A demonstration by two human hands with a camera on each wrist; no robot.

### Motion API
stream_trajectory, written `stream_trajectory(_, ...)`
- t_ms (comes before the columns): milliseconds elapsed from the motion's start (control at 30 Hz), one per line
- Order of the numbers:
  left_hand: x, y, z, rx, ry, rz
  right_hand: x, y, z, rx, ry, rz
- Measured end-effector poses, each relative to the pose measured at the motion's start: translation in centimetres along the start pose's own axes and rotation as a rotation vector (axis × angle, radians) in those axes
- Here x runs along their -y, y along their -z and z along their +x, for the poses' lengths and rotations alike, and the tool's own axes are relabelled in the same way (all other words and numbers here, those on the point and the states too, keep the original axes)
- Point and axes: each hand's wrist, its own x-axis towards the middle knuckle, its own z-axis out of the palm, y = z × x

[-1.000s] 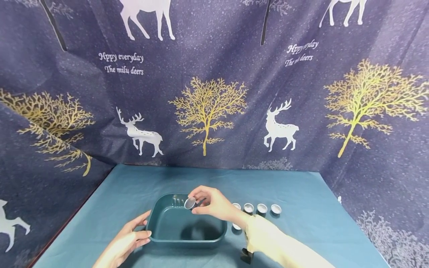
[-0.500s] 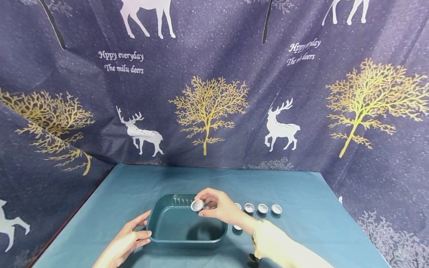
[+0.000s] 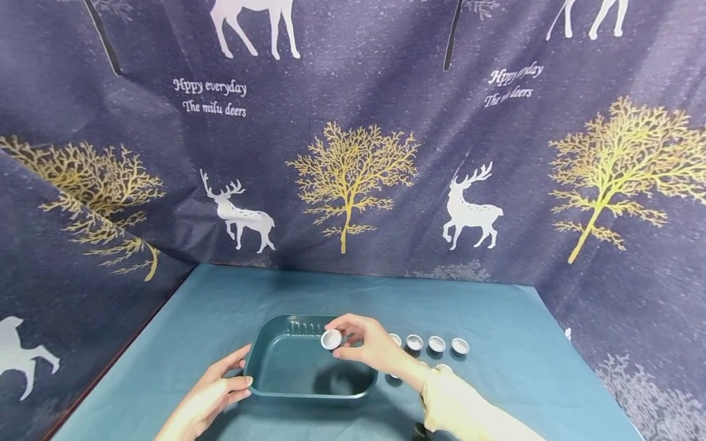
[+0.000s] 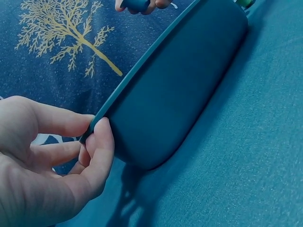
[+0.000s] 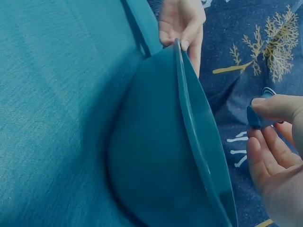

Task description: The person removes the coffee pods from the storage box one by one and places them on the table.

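Note:
Over the right part of a dark green rectangular basin (image 3: 309,396), my right hand (image 3: 371,348) pinches a small coffee capsule (image 3: 331,339) between thumb and fingers. Its round silver face is turned toward the head camera. The right wrist view shows the capsule's blue body (image 5: 254,117) held at the fingertips, beside the basin's rim (image 5: 194,132). At the basin's left side, my left hand (image 3: 212,390) holds the rim. In the left wrist view, thumb and forefinger of the left hand (image 4: 42,165) pinch that rim at the corner, while the other fingers lie behind it.
Right of the basin stand several more silver-topped capsules (image 3: 436,345) in rows, partly hidden by my right forearm (image 3: 410,367). A teal cloth (image 3: 485,392) covers the table. Behind it hangs a dark curtain (image 3: 386,202) printed with deer and trees.
My right hand has shifted a little to the right over the basin, and the capsule has turned so its silver face shows rounder. My left hand keeps its hold on the rim.

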Motion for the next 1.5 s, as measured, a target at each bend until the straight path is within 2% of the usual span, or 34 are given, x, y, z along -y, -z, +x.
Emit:
stream_trajectory(300,-0.2,-0.2,-0.1,-0.005,-0.018,0.005,0.1,0.0,-0.2,-0.003,0.032,-0.034)
stream_trajectory(533,-0.1,-0.6,0.0,-0.079,-0.008,-0.005,0.1,0.4,-0.8,-0.016,0.016,-0.025)
stream_trajectory(667,0.0,-0.6,-0.1,-0.096,0.000,-0.004,-0.1,0.6,-1.1,-0.023,0.001,-0.034)
stream_trajectory(1500,-0.4,-0.8,0.1,-0.093,0.025,-0.007,-0.3,1.3,-2.7,-0.073,0.005,-0.068)
